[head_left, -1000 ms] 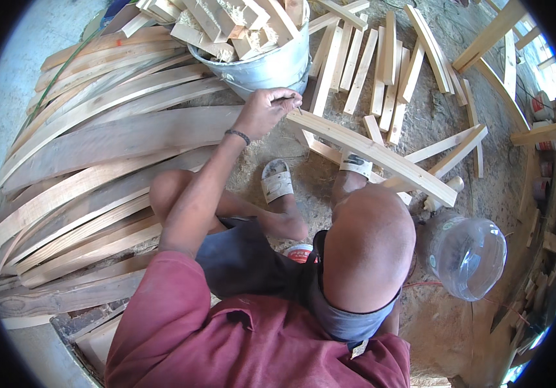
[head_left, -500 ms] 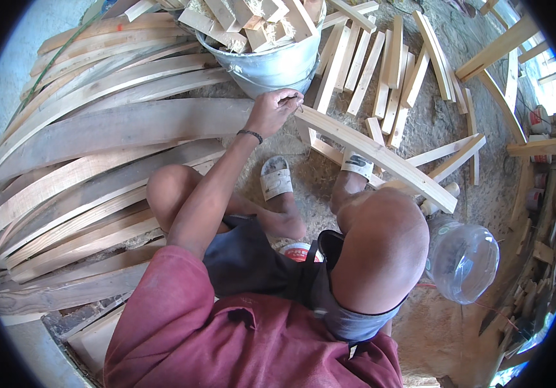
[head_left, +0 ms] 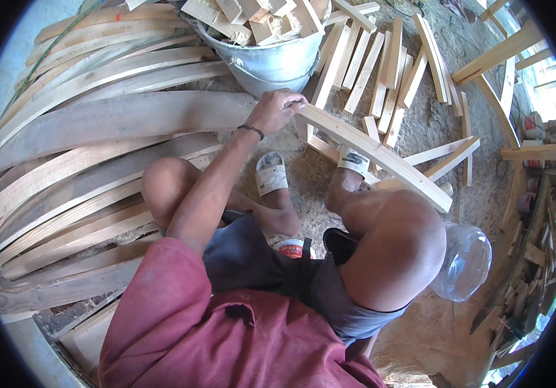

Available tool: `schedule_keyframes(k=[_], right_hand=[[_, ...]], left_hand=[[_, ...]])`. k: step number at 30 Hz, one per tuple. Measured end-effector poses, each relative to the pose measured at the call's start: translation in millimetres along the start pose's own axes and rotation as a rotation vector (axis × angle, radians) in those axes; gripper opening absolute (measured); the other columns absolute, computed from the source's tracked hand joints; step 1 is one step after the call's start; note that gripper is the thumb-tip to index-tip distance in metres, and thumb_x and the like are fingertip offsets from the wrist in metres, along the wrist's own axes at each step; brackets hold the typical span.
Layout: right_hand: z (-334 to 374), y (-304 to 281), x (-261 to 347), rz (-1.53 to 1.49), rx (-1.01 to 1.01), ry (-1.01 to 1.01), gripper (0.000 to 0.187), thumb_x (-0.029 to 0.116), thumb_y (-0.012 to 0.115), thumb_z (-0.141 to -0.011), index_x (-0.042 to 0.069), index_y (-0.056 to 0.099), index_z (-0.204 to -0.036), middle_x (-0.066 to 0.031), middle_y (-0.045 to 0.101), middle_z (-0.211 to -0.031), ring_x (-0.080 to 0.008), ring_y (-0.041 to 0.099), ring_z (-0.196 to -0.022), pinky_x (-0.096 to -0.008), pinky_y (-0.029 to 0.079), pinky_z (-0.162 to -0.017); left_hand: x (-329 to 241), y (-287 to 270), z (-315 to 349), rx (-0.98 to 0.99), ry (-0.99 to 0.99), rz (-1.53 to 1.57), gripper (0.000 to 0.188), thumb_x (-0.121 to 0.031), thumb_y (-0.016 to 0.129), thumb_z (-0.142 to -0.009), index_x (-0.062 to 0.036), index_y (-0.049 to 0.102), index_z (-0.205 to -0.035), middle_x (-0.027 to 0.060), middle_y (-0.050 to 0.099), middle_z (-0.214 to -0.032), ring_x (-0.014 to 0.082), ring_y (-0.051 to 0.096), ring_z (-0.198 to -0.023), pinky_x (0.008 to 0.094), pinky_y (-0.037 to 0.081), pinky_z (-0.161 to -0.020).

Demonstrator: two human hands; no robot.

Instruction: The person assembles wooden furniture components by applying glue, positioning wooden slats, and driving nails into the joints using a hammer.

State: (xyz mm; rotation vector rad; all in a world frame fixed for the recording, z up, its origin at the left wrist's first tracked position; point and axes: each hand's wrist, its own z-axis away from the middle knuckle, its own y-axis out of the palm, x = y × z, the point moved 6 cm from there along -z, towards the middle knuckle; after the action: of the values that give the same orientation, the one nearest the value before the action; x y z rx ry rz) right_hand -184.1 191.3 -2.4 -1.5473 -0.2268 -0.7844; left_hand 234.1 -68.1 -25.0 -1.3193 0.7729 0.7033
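Note:
My left hand [head_left: 278, 111], a dark band at its wrist, is closed at the near-left end of a pale wooden strip [head_left: 375, 152]. Its fingers and thumb are pressed together on that end. The strip slants down to the right, its far end beside my raised right knee [head_left: 397, 246]. What carries that end is hidden. My right hand does not show; that arm drops out of sight beside my body.
Beyond my left hand stands a metal bucket [head_left: 268, 63] of wood offcuts. Long curved boards [head_left: 122, 126] are piled at left. Several short wooden pieces [head_left: 363, 71] lie on the floor at right. A clear plastic jug [head_left: 465, 262] sits beside my right knee.
My left fingers have closed in on the strip's end, where they were pinched just above it. My right knee has swung outward, covering more of the jug. The strip has hardly shifted.

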Motion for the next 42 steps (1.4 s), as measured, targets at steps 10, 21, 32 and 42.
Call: schedule_keyframes(k=[10,21,32,42], right_hand=[[-2.5,-171.2,20.8,-0.881,-0.357,-0.120,0.030,0.031,0.053,-0.085,0.001,0.055,-0.080,-0.0087,0.048,-0.056,-0.0156,0.044,-0.044,-0.0292,0.035,-0.040],[-19.1,-183.0,138.5,-1.224,-0.020,-0.511,0.020,0.021,0.050,-0.102,0.002,0.055,-0.104,-0.0040,0.046,-0.062,-0.0096,0.035,-0.041,-0.0221,0.034,-0.038],[-16.8,-100.6,181.9,-1.005,0.114,-0.333,0.036,0.028,0.057,-0.100,-0.005,0.052,-0.113,-0.0044,0.047,-0.058,-0.0122,0.045,-0.041,-0.0249,0.037,-0.034],[-45.8,-35.6,252.8,-0.568,0.446,-0.274,0.032,0.020,0.052,-0.101,-0.008,0.054,-0.116,0.0013,0.046,-0.053,-0.0051,0.041,-0.040,-0.0204,0.031,-0.037]], left_hand=[[19.1,18.4,-1.8,0.175,0.173,-0.115,0.071,-0.013,0.080,-0.080,-0.0123,0.049,-0.144,0.0137,0.061,-0.136,0.0303,0.061,-0.120,0.0413,0.049,-0.105],[31.8,16.3,-32.0,0.354,0.270,-0.182,0.059,-0.021,0.082,-0.078,-0.0111,0.057,-0.131,0.0119,0.069,-0.122,0.0303,0.067,-0.107,0.0429,0.053,-0.095],[35.9,12.7,-34.5,0.339,0.542,-0.201,0.053,-0.035,0.077,-0.084,-0.0102,0.060,-0.128,0.0129,0.070,-0.118,0.0322,0.068,-0.108,0.0436,0.054,-0.094],[37.6,14.0,-34.5,0.330,0.507,-0.168,0.060,-0.028,0.080,-0.081,-0.0102,0.060,-0.135,0.0139,0.067,-0.125,0.0320,0.066,-0.113,0.0442,0.052,-0.102]])
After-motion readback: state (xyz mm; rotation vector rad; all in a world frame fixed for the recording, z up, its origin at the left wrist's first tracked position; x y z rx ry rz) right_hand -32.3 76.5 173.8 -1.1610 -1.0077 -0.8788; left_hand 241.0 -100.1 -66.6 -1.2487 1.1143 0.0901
